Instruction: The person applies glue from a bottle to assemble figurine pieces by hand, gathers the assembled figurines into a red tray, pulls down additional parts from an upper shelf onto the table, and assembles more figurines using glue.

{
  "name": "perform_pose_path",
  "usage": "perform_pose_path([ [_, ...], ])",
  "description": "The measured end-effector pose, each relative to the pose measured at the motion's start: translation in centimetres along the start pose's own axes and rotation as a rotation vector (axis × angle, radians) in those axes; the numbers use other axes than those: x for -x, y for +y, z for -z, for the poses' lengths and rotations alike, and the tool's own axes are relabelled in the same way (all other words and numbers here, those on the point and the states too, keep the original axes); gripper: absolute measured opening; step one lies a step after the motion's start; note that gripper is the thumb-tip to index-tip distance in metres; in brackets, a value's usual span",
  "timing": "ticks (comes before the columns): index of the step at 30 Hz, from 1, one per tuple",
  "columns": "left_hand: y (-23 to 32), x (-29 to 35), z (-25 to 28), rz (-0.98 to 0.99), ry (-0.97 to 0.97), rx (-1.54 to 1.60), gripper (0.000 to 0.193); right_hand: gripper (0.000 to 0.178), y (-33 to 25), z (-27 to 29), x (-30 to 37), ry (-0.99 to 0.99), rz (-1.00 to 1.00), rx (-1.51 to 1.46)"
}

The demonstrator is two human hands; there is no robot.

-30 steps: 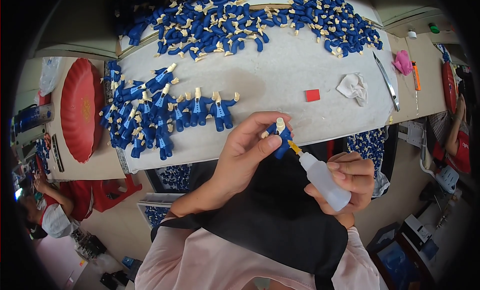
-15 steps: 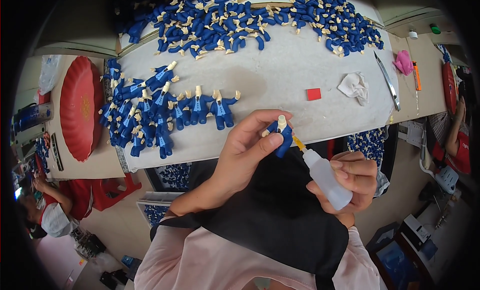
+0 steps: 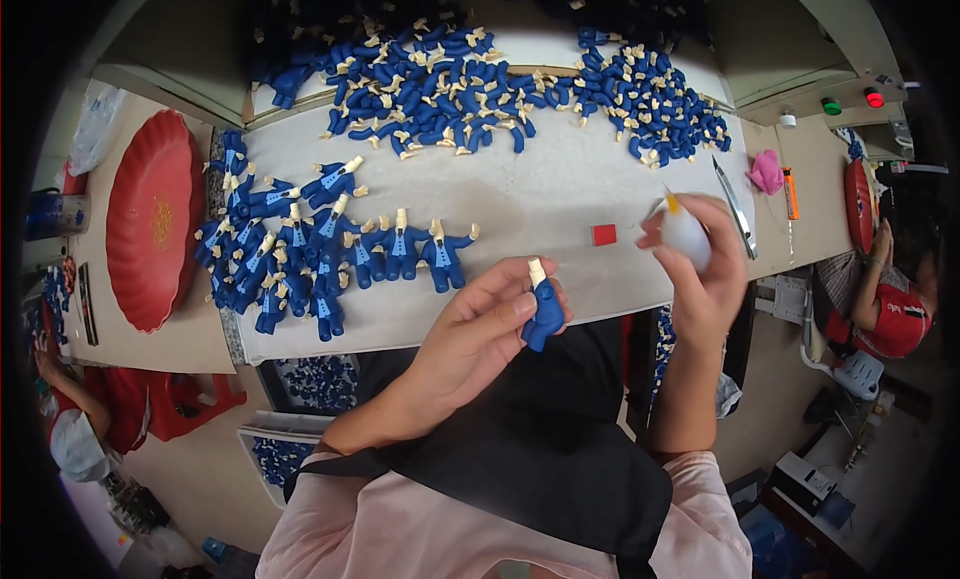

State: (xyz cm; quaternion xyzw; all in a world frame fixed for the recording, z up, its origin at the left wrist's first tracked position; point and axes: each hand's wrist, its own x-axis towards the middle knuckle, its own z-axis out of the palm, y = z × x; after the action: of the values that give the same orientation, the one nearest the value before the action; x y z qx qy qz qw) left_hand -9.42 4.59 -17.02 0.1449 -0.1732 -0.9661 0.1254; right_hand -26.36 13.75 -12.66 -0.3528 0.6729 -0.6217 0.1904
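Between the thumb and fingers of my left hand (image 3: 470,324) is a small blue figurine body (image 3: 545,314) with a cream neck; one of its sides, with a round socket, faces up. My right hand (image 3: 712,269), raised over the right part of the table, is closed round a white squeeze bottle (image 3: 685,237) with a yellowish nozzle. The bottle tilts with its nozzle up and away from the figurine body. A small red block (image 3: 604,235) lies on the table between the two hands. The white crumpled tissue is hidden by my right hand and the bottle.
Figurine bodies with arms (image 3: 400,247) stand and lie in a group at left. Loose blue arms with cream hands (image 3: 440,89) are heaped along the back. Tweezers (image 3: 735,209), a pink lump (image 3: 767,171) and an orange cutter (image 3: 791,194) lie at right. A red scalloped tray (image 3: 150,224) is at far left.
My right hand has carried the bottle up and away from the figurine body, over the table, turning its nozzle upward. My left hand has lowered slightly and turned the figurine body.
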Motion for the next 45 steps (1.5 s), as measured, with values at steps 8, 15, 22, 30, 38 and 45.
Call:
perform_pose_path([
  [8, 1.1, 1.0, 0.3, -0.054, 0.012, 0.021, 0.03, 0.017, 4.8, -5.0, -7.2, -0.178, 0.011, 0.427],
  [15, 1.4, 1.2, 0.8, -0.061, -0.035, 0.064, 0.029, 0.023, 4.4, -7.2, -8.9, -0.208, 0.106, 0.714],
  [22, 1.0, 1.2, 0.6, -0.092, 0.005, 0.006, 0.03, 0.022, 3.9, -5.1, -7.1, -0.236, 0.086, 0.503],
  [30, 0.1, 0.6, 0.2, -0.035, -0.026, 0.03, 0.028, 0.015, 0.7, -2.0, 0.2, -0.11, -0.226, -0.097],
  [38, -0.7, 0.3, 0.3, -0.07, 0.039, -0.115, 0.026, 0.018, -0.2, -2.2, 4.6, -0.081, -0.233, -0.085],
  [45, -0.7, 0.4, 0.1, -0.066, 0.086, -0.208, 0.026, 0.022, -0.8, -2.9, 5.0, -0.094, 0.083, 0.196],
])
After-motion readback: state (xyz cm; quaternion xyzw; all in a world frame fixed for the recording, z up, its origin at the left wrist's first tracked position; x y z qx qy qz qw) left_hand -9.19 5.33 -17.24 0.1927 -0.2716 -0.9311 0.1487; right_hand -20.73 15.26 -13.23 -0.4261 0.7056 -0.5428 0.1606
